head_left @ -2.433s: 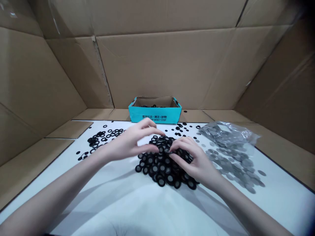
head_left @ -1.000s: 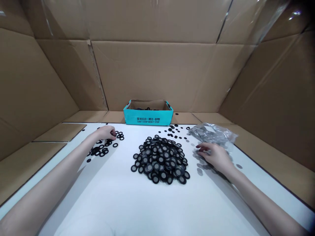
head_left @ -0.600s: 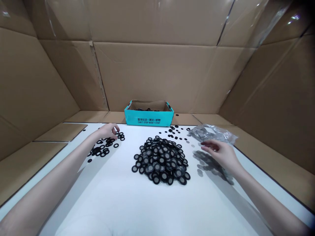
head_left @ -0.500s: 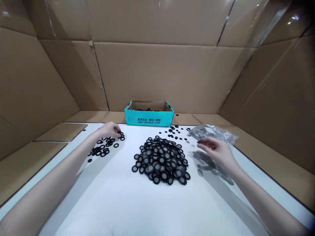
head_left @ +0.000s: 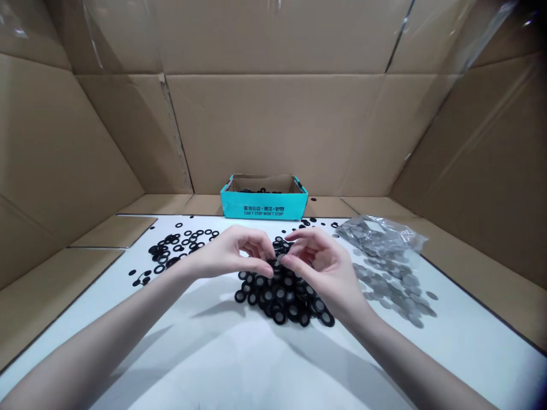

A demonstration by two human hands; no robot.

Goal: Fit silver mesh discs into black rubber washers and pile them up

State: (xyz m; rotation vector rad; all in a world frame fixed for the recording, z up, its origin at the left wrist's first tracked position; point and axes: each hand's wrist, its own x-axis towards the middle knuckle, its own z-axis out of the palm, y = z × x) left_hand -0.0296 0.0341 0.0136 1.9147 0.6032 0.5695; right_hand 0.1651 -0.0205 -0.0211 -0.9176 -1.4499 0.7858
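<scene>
A heap of black rings with grey discs in them (head_left: 280, 293) lies in the middle of the white table. Over its upper part my left hand (head_left: 243, 250) and my right hand (head_left: 318, 259) face each other, fingertips close together. Fingers of the left hand are curled in a pinch; a small dark piece seems to be at their tips, too small to make out. The right thumb and fingers pinch near a grey disc at the heap's top; whether they hold it is unclear. Loose black rings (head_left: 208, 232) are scattered left, and loose grey discs (head_left: 401, 287) lie right.
A turquoise box (head_left: 265, 205) with black pieces inside stands at the back. A clear plastic bag (head_left: 380, 235) of grey discs rests at the back right. Small black pieces lie between box and bag. Cardboard walls (head_left: 273, 131) surround the table.
My left hand has moved right from the loose rings, and my right hand has moved left from beside the bag. Both are now together over the heap. The view has shifted slightly.
</scene>
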